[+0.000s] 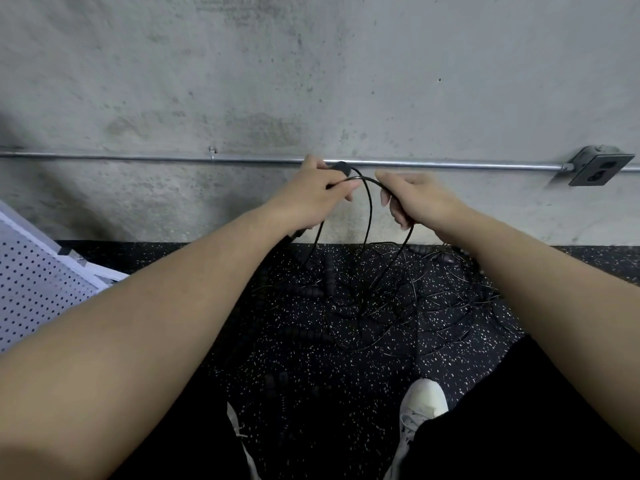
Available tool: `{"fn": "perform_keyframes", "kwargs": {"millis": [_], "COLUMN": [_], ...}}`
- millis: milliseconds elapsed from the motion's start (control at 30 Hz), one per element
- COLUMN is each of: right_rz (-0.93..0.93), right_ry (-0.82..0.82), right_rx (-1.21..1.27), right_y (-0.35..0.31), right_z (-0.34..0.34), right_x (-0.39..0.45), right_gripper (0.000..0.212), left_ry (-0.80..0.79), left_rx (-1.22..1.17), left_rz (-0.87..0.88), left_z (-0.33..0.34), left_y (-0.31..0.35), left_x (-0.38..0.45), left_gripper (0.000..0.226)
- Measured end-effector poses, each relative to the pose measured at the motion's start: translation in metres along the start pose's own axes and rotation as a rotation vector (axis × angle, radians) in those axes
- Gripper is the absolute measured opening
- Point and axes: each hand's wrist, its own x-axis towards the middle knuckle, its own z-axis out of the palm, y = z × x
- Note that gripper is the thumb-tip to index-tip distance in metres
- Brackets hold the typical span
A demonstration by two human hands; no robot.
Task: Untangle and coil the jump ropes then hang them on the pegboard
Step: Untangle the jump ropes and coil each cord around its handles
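The left hand (311, 194) is curled round a black jump-rope handle (341, 167), whose rounded end pokes out above the knuckles, and its fingertips pinch the thin black cord (370, 209) where it leaves the handle. The right hand (414, 199) is held just beside it, fingers bent down and closed round the same cord, so that a loop arches between the two hands and its strands hang towards the floor. Both hands are raised in front of the wall, a little above the floor line.

The concrete wall (311, 81) fills the upper half of the view, grey and blotched. Below it lies the black rubber floor (311, 368) flecked with white. On it, right under the hands, sits the tangled pile of jump ropes (398, 299): thin dark cords crossing one another, with ribbed black handles among them, hard to pick out against the floor. A white pegboard (31, 289) leans at the left edge, well apart from the pile. A metal conduit (138, 158) runs along the wall behind the hands to an outlet box (597, 167) at the right. A white sneaker (420, 407) shows at the bottom, near the pile's closest cords.
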Motion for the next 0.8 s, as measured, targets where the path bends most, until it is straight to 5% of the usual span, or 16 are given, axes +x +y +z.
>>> {"fn": "perform_keyframes", "kwargs": {"millis": [167,300,433,600,800], "right_rz": [0.147,0.117,0.043,-0.093,0.024], "right_ry": [-0.168,-0.060,0.039,0.043,-0.008], "right_rx": [-0.181,-0.221,-0.183,-0.175,0.020], "right_y": [0.016,0.021,0.013,-0.002,0.001], "right_z": [-0.013,-0.022,-0.018,0.002,-0.007], "right_x": [-0.005,-0.005,-0.003,-0.002,-0.007], "right_gripper": [0.058,0.050,0.053,0.043,0.069], "left_ry": [0.042,-0.122,-0.221,-0.195,0.002], "left_rx": [-0.043,0.167,0.134,0.063,-0.030], "left_rz": [-0.114,-0.147,-0.138,0.024,0.042], "left_z": [-0.016,-0.014,-0.003,0.021,0.012], "left_y": [-0.016,-0.028,-0.016,0.016,0.020], "left_x": [0.002,-0.001,-0.006,-0.006,0.002], "left_gripper": [0.033,0.027,0.036,0.024,0.038]}}
